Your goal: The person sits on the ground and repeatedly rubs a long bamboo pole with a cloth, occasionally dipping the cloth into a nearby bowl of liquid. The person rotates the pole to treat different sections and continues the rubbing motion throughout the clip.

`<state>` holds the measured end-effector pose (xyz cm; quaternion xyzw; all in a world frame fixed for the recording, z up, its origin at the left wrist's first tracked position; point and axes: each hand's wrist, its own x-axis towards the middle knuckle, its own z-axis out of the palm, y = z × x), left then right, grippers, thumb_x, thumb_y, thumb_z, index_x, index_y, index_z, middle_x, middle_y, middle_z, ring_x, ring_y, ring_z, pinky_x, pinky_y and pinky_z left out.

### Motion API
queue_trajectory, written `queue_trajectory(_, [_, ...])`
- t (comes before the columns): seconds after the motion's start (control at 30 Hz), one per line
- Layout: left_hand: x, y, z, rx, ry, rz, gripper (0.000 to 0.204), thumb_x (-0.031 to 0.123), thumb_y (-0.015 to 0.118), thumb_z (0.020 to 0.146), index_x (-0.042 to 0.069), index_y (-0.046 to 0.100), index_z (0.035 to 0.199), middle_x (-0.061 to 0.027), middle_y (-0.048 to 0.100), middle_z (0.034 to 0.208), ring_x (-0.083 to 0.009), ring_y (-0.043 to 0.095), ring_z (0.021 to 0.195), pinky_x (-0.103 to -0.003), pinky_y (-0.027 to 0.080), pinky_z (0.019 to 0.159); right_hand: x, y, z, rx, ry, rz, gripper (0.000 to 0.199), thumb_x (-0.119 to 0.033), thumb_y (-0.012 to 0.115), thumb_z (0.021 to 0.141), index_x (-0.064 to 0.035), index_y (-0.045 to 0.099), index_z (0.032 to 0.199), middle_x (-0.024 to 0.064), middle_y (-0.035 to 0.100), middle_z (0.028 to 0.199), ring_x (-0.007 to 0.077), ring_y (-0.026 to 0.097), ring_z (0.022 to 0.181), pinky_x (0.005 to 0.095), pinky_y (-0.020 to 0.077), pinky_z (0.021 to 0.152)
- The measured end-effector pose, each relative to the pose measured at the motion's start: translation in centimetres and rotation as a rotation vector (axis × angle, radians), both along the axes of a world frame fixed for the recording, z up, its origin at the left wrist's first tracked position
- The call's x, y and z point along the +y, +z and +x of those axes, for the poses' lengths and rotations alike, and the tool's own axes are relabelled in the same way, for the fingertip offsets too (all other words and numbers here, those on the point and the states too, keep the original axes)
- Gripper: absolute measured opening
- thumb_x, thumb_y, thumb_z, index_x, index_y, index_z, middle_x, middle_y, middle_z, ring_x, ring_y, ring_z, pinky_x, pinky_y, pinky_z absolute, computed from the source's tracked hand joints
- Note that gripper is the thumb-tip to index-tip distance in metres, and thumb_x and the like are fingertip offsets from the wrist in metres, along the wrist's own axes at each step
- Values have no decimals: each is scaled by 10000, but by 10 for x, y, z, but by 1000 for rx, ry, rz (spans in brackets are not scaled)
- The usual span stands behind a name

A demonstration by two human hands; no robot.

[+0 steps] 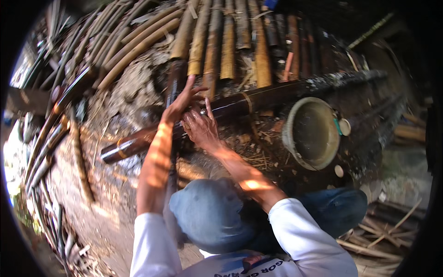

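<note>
A long dark brown bamboo pole (263,97) lies across the ground from lower left to upper right. My left hand (181,105) rests on it with fingers stretched out and spread, also touching a second dark pole (174,78) that runs away from me. Just to its right, my right hand (201,128) curls over the long pole with a ring on one finger and the index finger raised. Whether it holds a small tool is hidden. Both forearms are bare below white sleeves, and my knee in blue denim (210,214) sits beneath them.
A round, worn, greenish bowl (290,134) lies on its side right of the hands. Rows of cut bamboo poles (228,41) are stacked beyond, more (46,138) along the left. Thin bamboo strips (383,235) lie at lower right. The ground is dirt with shavings.
</note>
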<state>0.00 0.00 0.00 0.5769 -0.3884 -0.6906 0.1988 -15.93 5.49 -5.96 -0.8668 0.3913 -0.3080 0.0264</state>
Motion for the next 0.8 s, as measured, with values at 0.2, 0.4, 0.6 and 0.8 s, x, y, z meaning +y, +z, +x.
queue_trajectory(0.2, [36,-16,-92,-917,-561,-654,1090,685,695,814,37,291,1593,-289,495,1464,-424,526,1325,-541,361,1139,-113,25,-236,-14,-623,139,161,-184,520,1026,-82,634,1077,181,667,1120,413,565,1223,659,306,1092])
queue_trajectory(0.4, [24,-22,-100,-1094,-492,-870,978,500,897,682,99,450,1454,-179,613,1257,-383,681,1065,-521,502,1011,-73,-4,-155,-183,-390,278,137,-181,584,1016,-119,668,1104,191,639,1315,459,348,1469,682,53,1220])
queue_trajectory(0.6, [71,-2,2,-1187,-443,-922,981,496,918,595,190,504,1430,-76,618,1156,-316,680,1002,-465,561,834,-47,1,-100,-109,-22,122,233,-225,696,955,-198,725,1185,24,582,1468,282,365,1500,645,56,1256])
queue_trajectory(0.8, [132,10,136,-1342,-447,-685,1041,256,962,532,145,475,1445,-124,569,1204,-350,592,1089,-454,531,920,-130,23,-248,356,-655,158,209,-247,560,1023,-183,670,1189,74,583,1458,350,427,1456,654,129,1230])
